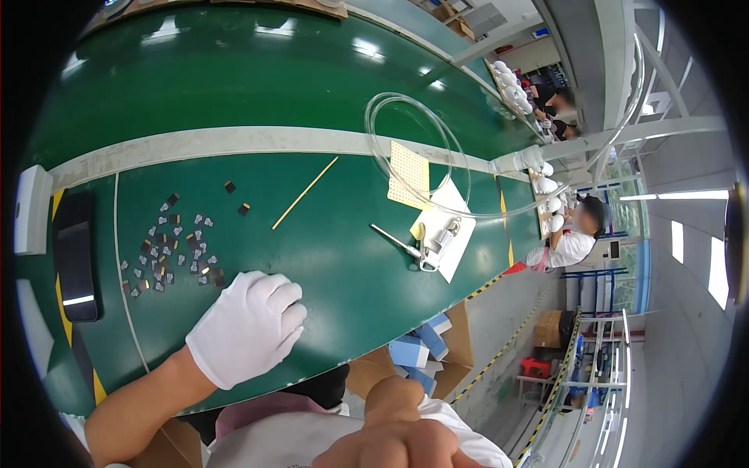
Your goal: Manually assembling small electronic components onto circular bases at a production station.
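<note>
My left hand (251, 327), in a white glove, rests on the green table (328, 265) with its fingers curled under; what they hold, if anything, is hidden. Just beyond it and to the left lies a loose scatter of small dark card-like pieces (173, 248), some with gold faces and some with pale markings. Two more pieces (243, 209) lie apart from the rest, towards the far side. Very close at the bottom edge is my bare right hand (402, 446), raised over my lap; its knuckles show, but its fingers are cut off by the frame.
A thin wooden stick (305, 193) lies mid-table. Right of it are a yellow dotted sheet (409, 173), a silver metal device (441, 246) on white paper, and looped clear tubing (374, 129). A black phone (76, 261) lies left. Blue boxes (409, 352) fill a carton below the edge.
</note>
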The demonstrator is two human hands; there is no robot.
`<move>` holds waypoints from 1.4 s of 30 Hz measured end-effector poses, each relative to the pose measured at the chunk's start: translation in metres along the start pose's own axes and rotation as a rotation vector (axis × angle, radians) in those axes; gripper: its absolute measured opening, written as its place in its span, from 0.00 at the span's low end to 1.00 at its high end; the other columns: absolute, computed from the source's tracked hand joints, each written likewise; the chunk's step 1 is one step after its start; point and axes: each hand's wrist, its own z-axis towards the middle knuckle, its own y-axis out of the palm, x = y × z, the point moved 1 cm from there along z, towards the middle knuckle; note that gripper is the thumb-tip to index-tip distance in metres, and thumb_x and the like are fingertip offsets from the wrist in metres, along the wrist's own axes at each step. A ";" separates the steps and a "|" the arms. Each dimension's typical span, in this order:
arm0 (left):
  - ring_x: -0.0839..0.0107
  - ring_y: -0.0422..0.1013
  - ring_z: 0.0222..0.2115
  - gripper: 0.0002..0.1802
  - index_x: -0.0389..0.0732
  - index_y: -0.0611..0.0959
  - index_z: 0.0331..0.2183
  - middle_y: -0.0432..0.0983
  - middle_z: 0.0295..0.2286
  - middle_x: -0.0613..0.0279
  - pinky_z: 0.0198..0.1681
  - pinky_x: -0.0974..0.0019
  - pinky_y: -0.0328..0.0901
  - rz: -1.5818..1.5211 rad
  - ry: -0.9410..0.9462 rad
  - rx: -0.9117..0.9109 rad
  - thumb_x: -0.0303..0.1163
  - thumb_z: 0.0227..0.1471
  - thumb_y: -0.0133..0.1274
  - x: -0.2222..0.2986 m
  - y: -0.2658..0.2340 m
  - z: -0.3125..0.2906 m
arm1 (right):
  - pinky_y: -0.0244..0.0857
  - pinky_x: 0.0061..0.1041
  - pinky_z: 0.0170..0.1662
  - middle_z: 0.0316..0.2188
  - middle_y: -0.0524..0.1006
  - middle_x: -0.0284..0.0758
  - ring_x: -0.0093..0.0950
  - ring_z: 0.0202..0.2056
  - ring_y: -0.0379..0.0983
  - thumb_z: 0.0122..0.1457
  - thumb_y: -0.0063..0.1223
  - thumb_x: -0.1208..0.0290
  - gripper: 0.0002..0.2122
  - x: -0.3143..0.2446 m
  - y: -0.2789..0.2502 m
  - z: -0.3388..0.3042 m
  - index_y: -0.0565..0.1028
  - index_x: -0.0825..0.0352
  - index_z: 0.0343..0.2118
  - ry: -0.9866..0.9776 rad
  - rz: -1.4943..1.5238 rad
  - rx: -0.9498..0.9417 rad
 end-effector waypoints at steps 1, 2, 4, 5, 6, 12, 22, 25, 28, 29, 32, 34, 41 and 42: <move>0.65 0.69 0.38 0.07 0.43 0.78 0.27 0.71 0.32 0.64 0.44 0.62 0.64 -0.003 0.001 0.006 0.34 0.47 0.57 0.000 0.000 0.000 | 0.61 0.50 0.59 0.43 0.73 0.62 0.53 0.46 0.73 0.72 0.33 0.54 0.18 0.002 -0.002 -0.001 0.64 0.69 0.42 -0.001 0.037 -0.094; 0.65 0.69 0.38 0.07 0.43 0.78 0.27 0.71 0.32 0.64 0.44 0.62 0.64 0.015 0.017 0.016 0.34 0.48 0.57 0.001 0.000 0.001 | 0.61 0.50 0.59 0.43 0.73 0.62 0.53 0.46 0.73 0.72 0.33 0.54 0.18 0.004 -0.006 0.000 0.64 0.69 0.42 0.003 0.032 -0.096; 0.65 0.68 0.38 0.07 0.43 0.78 0.27 0.71 0.32 0.64 0.44 0.62 0.64 0.034 0.025 0.029 0.35 0.48 0.57 0.000 0.001 -0.001 | 0.63 0.48 0.58 0.43 0.73 0.65 0.56 0.48 0.72 0.72 0.33 0.55 0.18 0.009 -0.008 0.002 0.63 0.70 0.43 0.069 0.165 -0.316; 0.66 0.68 0.37 0.07 0.43 0.78 0.26 0.71 0.32 0.64 0.44 0.62 0.64 0.050 0.038 0.040 0.35 0.49 0.57 -0.001 0.002 -0.003 | 0.63 0.48 0.58 0.43 0.73 0.65 0.56 0.48 0.72 0.72 0.33 0.55 0.18 0.006 0.002 0.000 0.63 0.70 0.43 0.078 0.169 -0.316; 0.66 0.68 0.37 0.07 0.43 0.77 0.26 0.70 0.31 0.64 0.43 0.62 0.64 0.066 0.051 0.051 0.35 0.49 0.57 -0.002 0.002 -0.005 | 0.63 0.48 0.58 0.44 0.72 0.66 0.56 0.50 0.71 0.72 0.34 0.55 0.18 0.000 0.017 -0.001 0.63 0.70 0.42 0.194 0.162 -0.173; 0.63 0.69 0.40 0.07 0.42 0.80 0.29 0.72 0.35 0.61 0.46 0.59 0.65 0.044 0.033 -0.071 0.33 0.47 0.58 -0.002 0.005 -0.007 | 0.65 0.49 0.57 0.47 0.70 0.70 0.59 0.49 0.72 0.71 0.37 0.56 0.17 -0.011 0.069 -0.024 0.60 0.67 0.49 0.331 0.158 0.272; 0.65 0.66 0.32 0.08 0.42 0.74 0.22 0.66 0.27 0.62 0.38 0.65 0.63 0.128 0.127 0.066 0.33 0.48 0.55 -0.004 -0.001 -0.008 | 0.69 0.43 0.49 0.56 0.64 0.60 0.48 0.43 0.77 0.63 0.51 0.48 0.35 0.025 -0.010 -0.002 0.46 0.55 0.64 0.120 0.192 -0.197; 0.64 0.68 0.35 0.07 0.42 0.76 0.25 0.70 0.31 0.61 0.40 0.62 0.64 -0.080 -0.030 0.144 0.34 0.49 0.55 -0.008 0.011 -0.022 | 0.61 0.29 0.30 0.39 0.70 0.38 0.29 0.27 0.67 0.66 0.51 0.57 0.16 0.014 -0.075 0.053 0.63 0.64 0.43 0.217 -0.401 -0.171; 0.63 0.69 0.37 0.07 0.42 0.78 0.26 0.72 0.33 0.61 0.42 0.60 0.64 -0.009 0.099 0.025 0.34 0.49 0.56 -0.002 0.000 -0.002 | 0.55 0.24 0.28 0.19 0.62 0.31 0.25 0.24 0.61 0.70 0.42 0.68 0.12 -0.002 -0.149 0.103 0.62 0.62 0.26 0.126 -0.850 0.086; 0.63 0.69 0.38 0.06 0.43 0.78 0.27 0.72 0.33 0.61 0.43 0.60 0.65 -0.028 0.071 0.001 0.34 0.49 0.56 -0.003 -0.001 -0.003 | 0.54 0.24 0.26 0.19 0.61 0.30 0.24 0.23 0.59 0.70 0.42 0.67 0.13 -0.009 -0.166 0.108 0.62 0.62 0.25 0.068 -0.849 0.201; 0.62 0.70 0.38 0.07 0.44 0.80 0.29 0.73 0.34 0.63 0.42 0.57 0.66 -0.039 0.030 0.005 0.32 0.44 0.60 -0.002 -0.004 -0.007 | 0.45 0.22 0.19 0.15 0.57 0.25 0.17 0.17 0.51 0.69 0.42 0.64 0.15 -0.069 -0.175 0.109 0.64 0.62 0.23 -0.574 -1.198 0.343; 0.61 0.71 0.37 0.07 0.44 0.81 0.29 0.73 0.33 0.63 0.42 0.58 0.66 -0.066 0.035 0.026 0.32 0.43 0.60 0.001 -0.007 -0.003 | 0.41 0.20 0.19 0.14 0.58 0.25 0.16 0.16 0.49 0.66 0.40 0.69 0.17 -0.161 -0.171 0.124 0.61 0.60 0.18 -1.069 -1.252 0.406; 0.62 0.71 0.41 0.06 0.44 0.81 0.30 0.74 0.34 0.62 0.47 0.56 0.65 -0.096 0.062 -0.023 0.34 0.49 0.56 -0.003 -0.007 0.008 | 0.65 0.22 0.27 0.25 0.75 0.35 0.24 0.25 0.72 0.66 0.47 0.59 0.16 -0.482 -0.269 0.243 0.74 0.69 0.31 -0.769 -1.872 0.768; 0.62 0.71 0.41 0.06 0.44 0.81 0.30 0.74 0.34 0.62 0.47 0.56 0.65 -0.102 0.079 -0.012 0.34 0.49 0.56 -0.004 -0.006 0.010 | 0.72 0.27 0.34 0.29 0.80 0.40 0.31 0.31 0.78 0.64 0.49 0.54 0.20 -0.519 -0.286 0.259 0.75 0.71 0.34 -0.656 -2.071 0.837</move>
